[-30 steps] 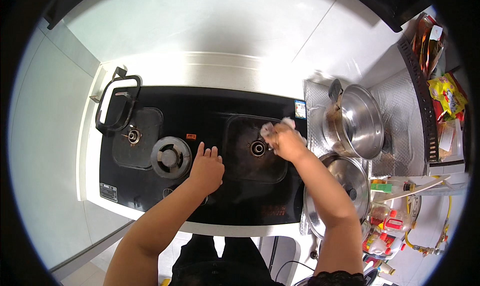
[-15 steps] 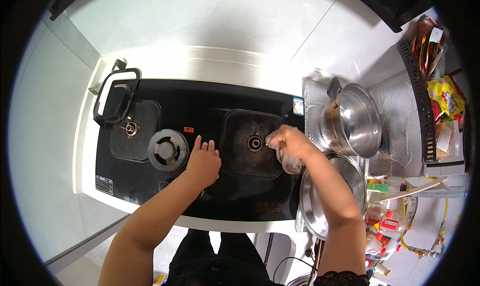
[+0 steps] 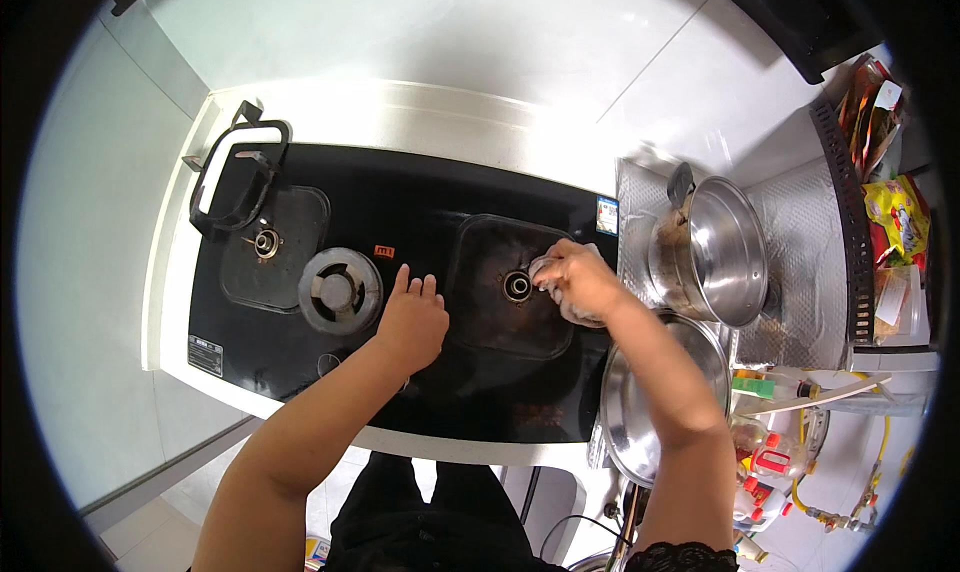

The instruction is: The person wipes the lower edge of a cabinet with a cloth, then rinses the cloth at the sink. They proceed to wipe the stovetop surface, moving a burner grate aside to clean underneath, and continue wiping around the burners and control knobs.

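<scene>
A greyish, crumpled cleaning cloth (image 3: 582,312) is gripped in my right hand (image 3: 580,277). That hand presses it on the right burner recess, just beside the bare burner seat (image 3: 517,286). My left hand (image 3: 413,324) lies on the black glass gas stove (image 3: 400,197), fingers stretched out, holding nothing. To its left sits a round grey burner head (image 3: 340,290), off its seat. The left burner seat (image 3: 265,243) is also uncovered. A black pan support (image 3: 240,177) leans at the stove's back left corner.
Right of the stove, a steel pot (image 3: 728,252) rests on foil-covered counter, with a wide steel lid or pan (image 3: 625,412) nearer me, partly under my right arm. Farther right are a black rack (image 3: 850,222) with packets and several bottles (image 3: 775,457). Tiled walls bound the back and left.
My right hand and the cloth have shifted slightly at the burner seat, and the cloth is more bunched under the hand. The whole view has tilted a little; my left hand stays put.
</scene>
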`<state>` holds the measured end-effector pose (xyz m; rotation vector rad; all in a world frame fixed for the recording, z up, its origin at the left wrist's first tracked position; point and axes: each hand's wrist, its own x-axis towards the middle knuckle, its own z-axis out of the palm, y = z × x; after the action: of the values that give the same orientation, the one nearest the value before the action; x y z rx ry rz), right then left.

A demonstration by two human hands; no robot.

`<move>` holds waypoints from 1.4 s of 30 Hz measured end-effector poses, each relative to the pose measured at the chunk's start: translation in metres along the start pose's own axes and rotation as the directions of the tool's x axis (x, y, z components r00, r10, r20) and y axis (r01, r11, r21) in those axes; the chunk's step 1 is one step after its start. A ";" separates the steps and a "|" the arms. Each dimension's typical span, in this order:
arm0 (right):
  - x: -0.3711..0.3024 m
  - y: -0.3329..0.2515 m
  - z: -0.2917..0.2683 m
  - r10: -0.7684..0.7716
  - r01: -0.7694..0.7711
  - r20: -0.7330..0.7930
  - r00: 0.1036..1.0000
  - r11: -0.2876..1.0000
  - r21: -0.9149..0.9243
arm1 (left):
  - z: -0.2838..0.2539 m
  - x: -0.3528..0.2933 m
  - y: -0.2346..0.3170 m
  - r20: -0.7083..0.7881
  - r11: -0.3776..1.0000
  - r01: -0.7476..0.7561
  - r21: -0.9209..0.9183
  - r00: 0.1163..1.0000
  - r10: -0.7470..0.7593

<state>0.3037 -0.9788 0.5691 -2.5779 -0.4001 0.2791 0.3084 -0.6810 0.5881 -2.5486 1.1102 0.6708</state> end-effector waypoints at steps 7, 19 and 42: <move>-0.033 0.003 0.006 0.064 -0.098 0.130 0.989 0.955 0.280 | 0.010 -0.002 -0.002 -0.152 0.999 -0.021 -0.044 0.988 0.014; -0.082 -0.060 0.084 0.103 -0.278 -0.497 0.862 0.916 -0.291 | 0.011 -0.005 -0.004 -0.179 0.999 -0.025 -0.021 0.984 0.021; -0.035 -0.016 0.061 0.136 -0.240 -0.608 0.782 0.966 -0.092 | 0.002 0.001 -0.002 0.004 0.999 -0.035 0.028 0.999 0.035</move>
<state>0.2509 -0.9496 0.5297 -2.6894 0.0801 -0.5283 0.3102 -0.6792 0.5862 -2.5087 1.1579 0.6626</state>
